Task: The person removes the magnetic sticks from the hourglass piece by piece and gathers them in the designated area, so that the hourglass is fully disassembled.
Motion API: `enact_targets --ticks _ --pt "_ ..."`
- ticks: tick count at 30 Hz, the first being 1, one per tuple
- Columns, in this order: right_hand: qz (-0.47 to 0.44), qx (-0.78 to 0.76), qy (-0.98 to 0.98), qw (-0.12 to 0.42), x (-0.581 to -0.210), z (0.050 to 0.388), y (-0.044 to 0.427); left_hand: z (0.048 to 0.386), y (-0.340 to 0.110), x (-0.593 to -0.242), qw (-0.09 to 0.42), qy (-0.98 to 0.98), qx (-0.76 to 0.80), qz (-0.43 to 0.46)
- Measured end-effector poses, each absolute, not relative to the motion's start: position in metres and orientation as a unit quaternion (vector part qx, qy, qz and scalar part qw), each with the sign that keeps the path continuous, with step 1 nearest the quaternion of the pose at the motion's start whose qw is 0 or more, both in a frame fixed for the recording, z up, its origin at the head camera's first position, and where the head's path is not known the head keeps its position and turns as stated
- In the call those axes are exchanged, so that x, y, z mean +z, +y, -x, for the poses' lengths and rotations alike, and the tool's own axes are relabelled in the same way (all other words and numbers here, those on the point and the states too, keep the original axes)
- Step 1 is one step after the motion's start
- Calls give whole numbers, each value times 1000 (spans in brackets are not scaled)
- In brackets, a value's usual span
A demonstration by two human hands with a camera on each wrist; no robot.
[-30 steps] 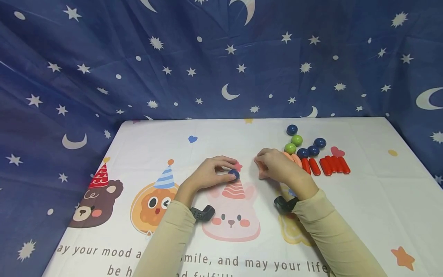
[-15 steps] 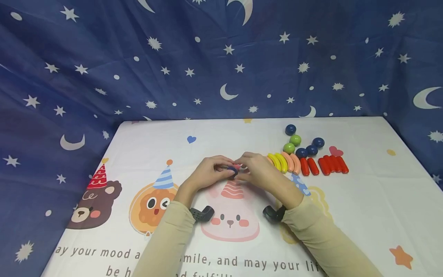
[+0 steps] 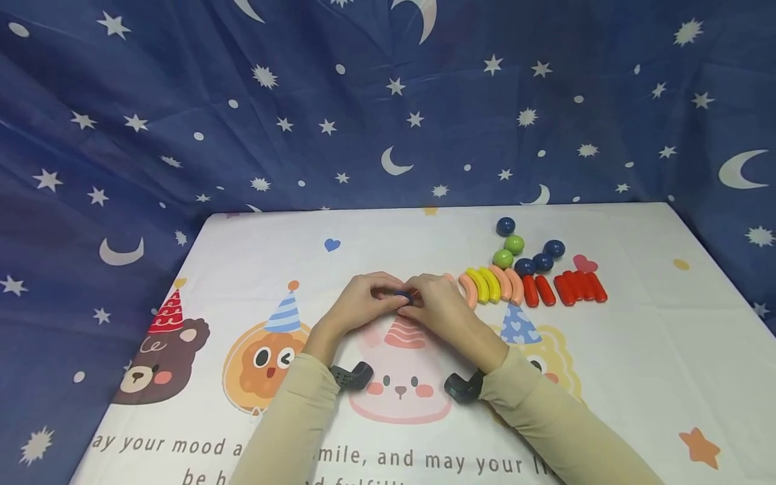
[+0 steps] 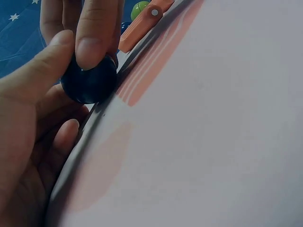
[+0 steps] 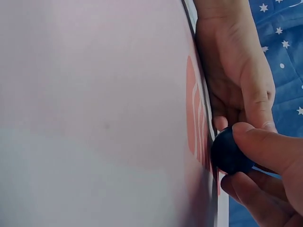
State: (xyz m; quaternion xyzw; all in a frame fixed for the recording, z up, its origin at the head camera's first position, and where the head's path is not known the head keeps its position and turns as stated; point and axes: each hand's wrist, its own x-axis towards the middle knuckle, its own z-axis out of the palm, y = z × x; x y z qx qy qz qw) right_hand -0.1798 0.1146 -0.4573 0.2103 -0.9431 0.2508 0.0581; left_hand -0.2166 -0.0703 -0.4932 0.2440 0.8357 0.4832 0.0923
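Between my two hands is a dark blue ball (image 3: 403, 294), mostly hidden by fingers in the head view. In the left wrist view the ball (image 4: 90, 85) shows close up, just over the cloth. My left hand (image 3: 364, 301) holds it from the left, its thumb on the ball and its fingers curled behind. My right hand (image 3: 441, 306) pinches it from the other side; the thumb and fingertips show on the ball (image 5: 229, 151) in the right wrist view. Just right of my right hand lies a row of curved pieces, with yellow ones (image 3: 487, 285) between pinkish-orange ones (image 3: 508, 284).
Several red sausage-shaped pieces (image 3: 578, 287) lie farther right. Behind the row sit green balls (image 3: 508, 250) and more dark blue balls (image 3: 543, 262). A white printed cloth (image 3: 655, 350) covers the table, and a blue starry curtain (image 3: 339, 101) hangs behind and at the sides.
My right hand has moved left from beside the curved pieces to the blue ball and now grips it with the left. More of the curved row is uncovered. The left hand stays nearly in place.
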Motion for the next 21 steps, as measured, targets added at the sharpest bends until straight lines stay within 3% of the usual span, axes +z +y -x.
enact_targets --ticks 7,13,17,21 --pt "-174 268 -948 2 -448 184 123 219 -74 -494 83 830 494 -244" --pt "-156 293 -943 -22 -428 200 161 219 -76 -494 86 836 492 -227" --pt "-107 307 -946 6 -418 213 206 218 -76 -493 90 836 494 -224" --pt "-22 298 -951 77 -422 224 259 219 -76 -493 88 836 490 -229"
